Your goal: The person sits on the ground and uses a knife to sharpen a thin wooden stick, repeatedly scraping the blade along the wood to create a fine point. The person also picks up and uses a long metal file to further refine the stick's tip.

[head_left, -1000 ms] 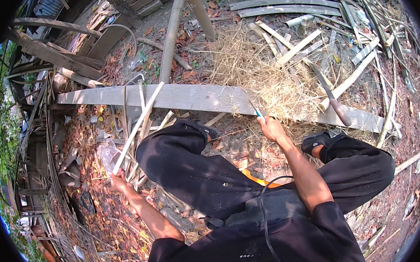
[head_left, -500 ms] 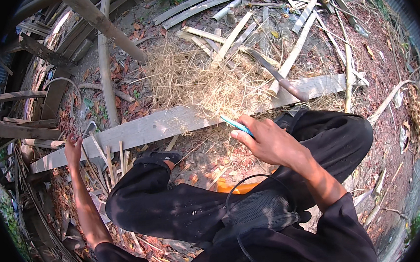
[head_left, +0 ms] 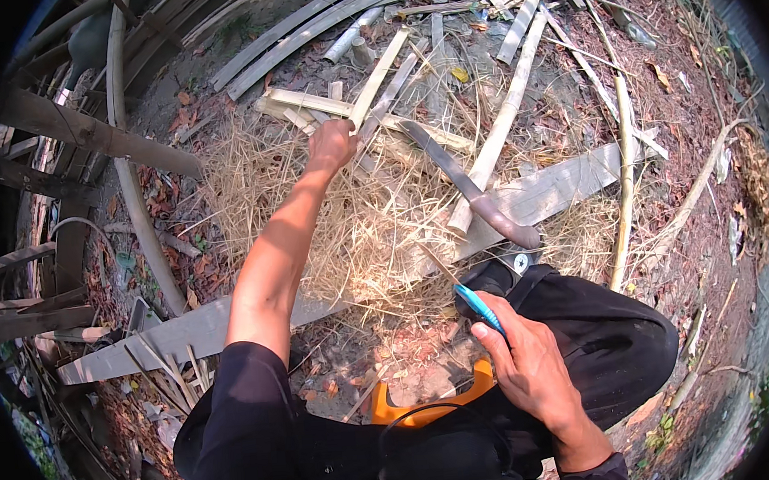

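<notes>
My left hand [head_left: 333, 145] reaches out to the pile beyond the shavings, its fingers closed at the near end of a pale split bamboo piece [head_left: 380, 78]. My right hand [head_left: 528, 355] holds a small knife by its turquoise handle [head_left: 479, 309], close to my bent right knee. The knife's thin blade [head_left: 441, 265] points away toward the heap of straw-coloured shavings [head_left: 348, 234]. A large curved machete [head_left: 447, 169] with a brown wooden handle lies beyond, its handle over a grey wooden plank [head_left: 568, 187].
Long bamboo poles [head_left: 518, 110] and curved slats [head_left: 316, 31] lie on the far ground. Stacked timber and a thick pole [head_left: 101, 135] stand at the left. An orange curved object [head_left: 428, 413] sits between my legs. Thin sticks [head_left: 175, 375] lean on the plank's left end.
My left hand has gone from beside the plank's left end to the far bamboo pieces and closed on one. My right hand, with the knife, is lower and nearer to me.
</notes>
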Demonstrator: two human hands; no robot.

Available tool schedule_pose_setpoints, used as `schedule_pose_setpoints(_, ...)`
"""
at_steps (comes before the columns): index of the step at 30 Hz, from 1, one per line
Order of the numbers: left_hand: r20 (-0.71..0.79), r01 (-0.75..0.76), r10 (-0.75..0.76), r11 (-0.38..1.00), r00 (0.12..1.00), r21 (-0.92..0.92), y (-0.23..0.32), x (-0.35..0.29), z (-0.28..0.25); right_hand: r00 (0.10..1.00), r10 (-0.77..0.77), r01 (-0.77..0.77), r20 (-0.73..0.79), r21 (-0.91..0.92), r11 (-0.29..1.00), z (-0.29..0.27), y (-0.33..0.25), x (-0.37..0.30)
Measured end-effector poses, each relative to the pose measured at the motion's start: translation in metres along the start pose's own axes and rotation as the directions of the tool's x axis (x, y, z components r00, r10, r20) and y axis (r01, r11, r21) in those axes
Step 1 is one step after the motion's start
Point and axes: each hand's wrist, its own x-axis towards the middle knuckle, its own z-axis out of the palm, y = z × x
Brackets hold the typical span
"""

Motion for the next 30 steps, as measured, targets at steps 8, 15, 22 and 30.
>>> schedule_pose_setpoints(8, -0.135, -0.065, 0.094, 0.976, 0.986, 0.206, 0.008, 0.046, 0.105, 0.972, 0.155, -0.157, 0.178, 0.001, 0.988, -0.017, 0.006, 0.018)
schedule_pose_setpoints(15, -0.235, -0.112, 0.143, 0.984, 0.962, 0.141, -0.011, 0.047, 0.096, 0.952, 0.222, -0.230, 0.210, 0.014, 0.973, -0.026, 0.000, 0.029)
schedule_pose_setpoints(22, 0.168, 0.110, -0.092, 0.989, 0.981, -0.099, -0.015, 0.036, -0.031, 0.941, 0.157, -0.165, 0.300, 0.003, 0.986, -0.022, 0.006, 0.016)
schedule_pose_setpoints(30, 0.127, 0.136, -0.129, 0.990, 0.984, -0.048, -0.050, -0.035, -0.121, 0.982, -0.081, 0.064, 0.170, 0.104, 0.993, -0.002, -0.005, -0.013)
